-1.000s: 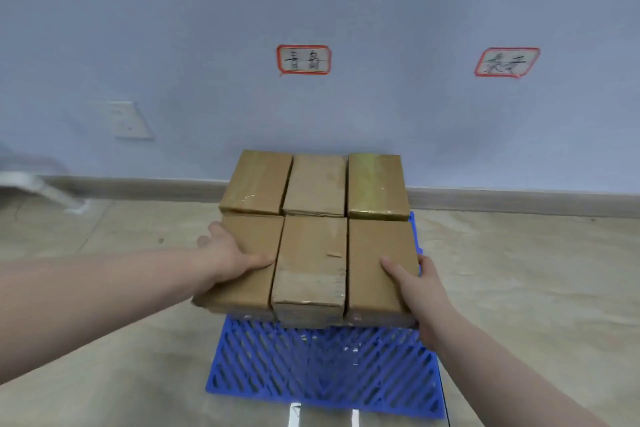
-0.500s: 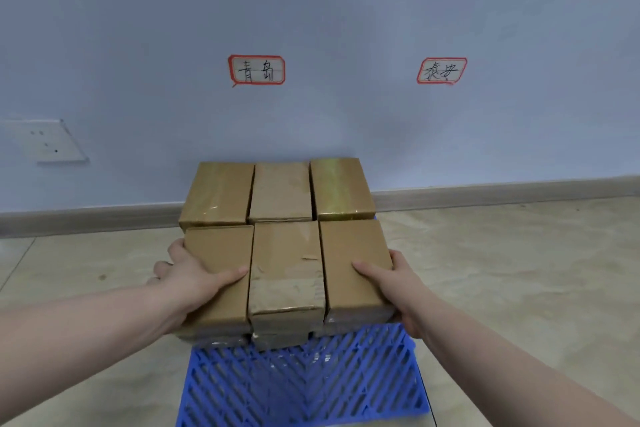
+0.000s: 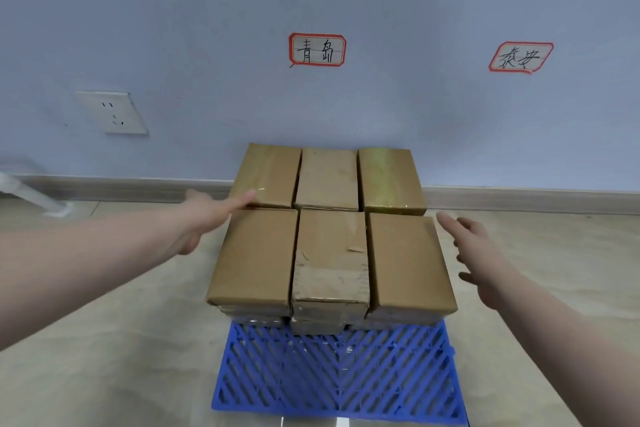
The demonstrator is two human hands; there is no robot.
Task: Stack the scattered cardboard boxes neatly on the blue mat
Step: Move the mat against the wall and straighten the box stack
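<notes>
A stack of brown cardboard boxes (image 3: 329, 246) stands on the far part of the blue slatted mat (image 3: 339, 374). Its top layer is two rows of three boxes, with more boxes showing underneath at the front. My left hand (image 3: 211, 215) reaches out flat, fingers straight, with the fingertips at the left edge of the back-left box (image 3: 266, 175). My right hand (image 3: 474, 253) hovers open beside the front-right box (image 3: 408, 260), a short gap away from it, holding nothing.
The stack is close to a pale blue wall with a grey skirting board (image 3: 519, 199). Two red-framed paper labels (image 3: 317, 49) hang on the wall, and a white socket (image 3: 112, 112) sits at the left. A white pipe (image 3: 31, 196) meets the tiled floor far left.
Both hands have let go of the front boxes' sides. My left hand moved up to the back-left box; my right hand drew away to the right. The camera shifted as well.
</notes>
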